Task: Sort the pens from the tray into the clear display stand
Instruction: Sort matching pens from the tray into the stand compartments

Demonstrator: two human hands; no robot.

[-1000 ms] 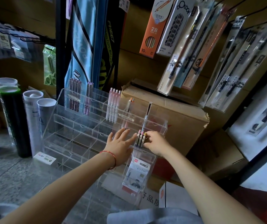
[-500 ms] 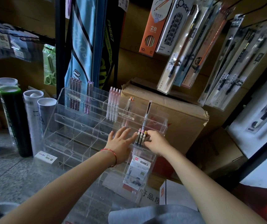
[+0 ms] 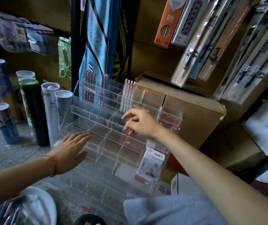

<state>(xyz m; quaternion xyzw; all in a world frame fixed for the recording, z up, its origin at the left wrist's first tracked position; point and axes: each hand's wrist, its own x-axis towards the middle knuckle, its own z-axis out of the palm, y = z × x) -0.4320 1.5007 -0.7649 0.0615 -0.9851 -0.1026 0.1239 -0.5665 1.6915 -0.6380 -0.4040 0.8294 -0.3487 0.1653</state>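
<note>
The clear display stand (image 3: 97,111) rises in tiers in front of me. Its top row holds dark maroon pens (image 3: 90,86), purple pens (image 3: 103,90), pink-white pens (image 3: 128,95), one orange-tipped pen (image 3: 143,96) and one black pen (image 3: 163,100). My left hand (image 3: 71,148) lies flat with straight fingers against the stand's lower left tiers. My right hand (image 3: 140,124) hovers before the middle tiers, fingers loosely curled down, holding nothing. A white tray (image 3: 39,205) with several blurred pens (image 3: 8,211) sits at the bottom left.
Tall tubes (image 3: 32,111) stand left of the stand, and a cardboard box (image 3: 191,114) sits behind its right side. Packaged brushes (image 3: 211,38) hang above. A leaflet pack (image 3: 152,161) sits in the stand's lower right pocket. A dark round container (image 3: 89,220) is at the bottom edge.
My right hand has let go of the pens at the stand's right end and moved left. My left hand slid down to the lower left tiers. The tray has come into view.
</note>
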